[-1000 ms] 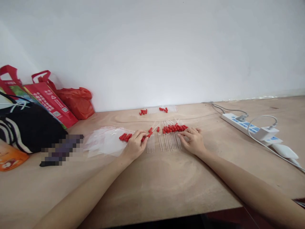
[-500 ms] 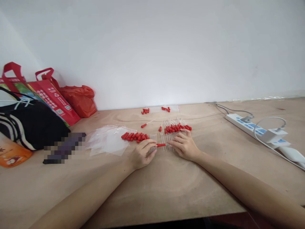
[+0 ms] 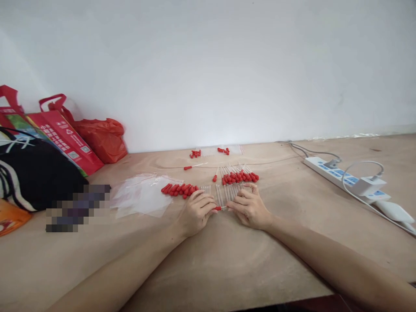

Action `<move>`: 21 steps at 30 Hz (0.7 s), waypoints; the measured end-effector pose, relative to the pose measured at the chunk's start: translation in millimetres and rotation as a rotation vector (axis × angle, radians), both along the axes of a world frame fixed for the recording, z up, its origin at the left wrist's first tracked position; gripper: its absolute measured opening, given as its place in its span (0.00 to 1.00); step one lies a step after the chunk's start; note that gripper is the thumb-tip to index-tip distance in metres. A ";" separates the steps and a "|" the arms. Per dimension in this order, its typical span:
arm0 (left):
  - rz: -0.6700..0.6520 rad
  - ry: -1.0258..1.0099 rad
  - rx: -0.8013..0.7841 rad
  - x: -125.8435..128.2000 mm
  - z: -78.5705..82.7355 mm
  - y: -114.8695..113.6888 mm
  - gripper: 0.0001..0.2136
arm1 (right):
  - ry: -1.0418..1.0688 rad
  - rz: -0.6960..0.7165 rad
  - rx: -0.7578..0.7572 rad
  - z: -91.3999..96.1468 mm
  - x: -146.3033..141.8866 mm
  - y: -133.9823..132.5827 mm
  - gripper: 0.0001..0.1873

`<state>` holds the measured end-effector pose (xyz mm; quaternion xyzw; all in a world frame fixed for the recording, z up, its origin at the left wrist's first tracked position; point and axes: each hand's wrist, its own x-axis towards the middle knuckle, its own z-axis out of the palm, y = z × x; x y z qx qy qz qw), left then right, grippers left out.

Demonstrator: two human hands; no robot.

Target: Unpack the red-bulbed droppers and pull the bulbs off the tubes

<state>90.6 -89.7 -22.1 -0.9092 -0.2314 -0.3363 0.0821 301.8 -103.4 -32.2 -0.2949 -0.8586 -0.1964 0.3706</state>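
Observation:
My left hand (image 3: 196, 212) and my right hand (image 3: 249, 209) meet at the middle of the wooden table (image 3: 227, 260), fingers pinched on one small dropper (image 3: 220, 208) with a red bulb held between them. Just beyond my fingers lies a row of clear glass tubes (image 3: 227, 193). Further back a row of droppers with red bulbs (image 3: 239, 176) is lined up. A pile of loose red bulbs (image 3: 179, 189) lies left of the tubes, next to clear plastic bags (image 3: 141, 198).
Red shopping bags (image 3: 69, 134) and a black-and-white bag (image 3: 29, 173) stand at the left against the wall. A white power strip (image 3: 344, 180) with cables lies at the right. More red bulbs (image 3: 195, 153) and a single dropper (image 3: 193, 166) lie near the wall.
My left hand came from the red bulb pile toward me to meet my right hand. Both hands drew back slightly from the tube rows and closed on one dropper.

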 end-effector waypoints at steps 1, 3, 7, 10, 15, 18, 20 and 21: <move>0.001 0.010 0.011 -0.7 0.6 -1.1 0.06 | 0.005 0.010 0.008 0.4 -0.1 -0.2 0.07; 0.001 0.023 0.016 -1.0 1.8 -3.1 0.07 | 0.014 0.023 0.019 0.6 -0.8 -0.5 0.06; -0.018 0.020 -0.009 -1.5 2.8 -3.9 0.07 | 0.038 0.040 0.003 -0.3 -1.2 -0.7 0.06; -0.015 -0.005 -0.026 -6.6 2.3 -3.1 0.08 | 0.070 0.031 -0.026 -1.1 4.0 0.1 0.07; 0.117 -0.150 -0.041 -18.8 5.1 2.7 0.06 | 0.234 -0.145 -0.121 -2.4 13.5 4.7 0.09; 0.277 -0.251 -0.036 -31.2 12.2 16.3 0.08 | 0.322 -0.213 -0.185 -2.7 10.2 7.4 0.09; 0.466 -0.295 -0.038 -48.0 18.7 29.5 0.10 | 0.347 -0.246 -0.231 -1.8 6.2 8.9 0.09; 0.558 -0.306 -0.052 -58.9 22.1 36.4 0.12 | 0.352 -0.264 -0.252 -1.1 4.3 9.9 0.10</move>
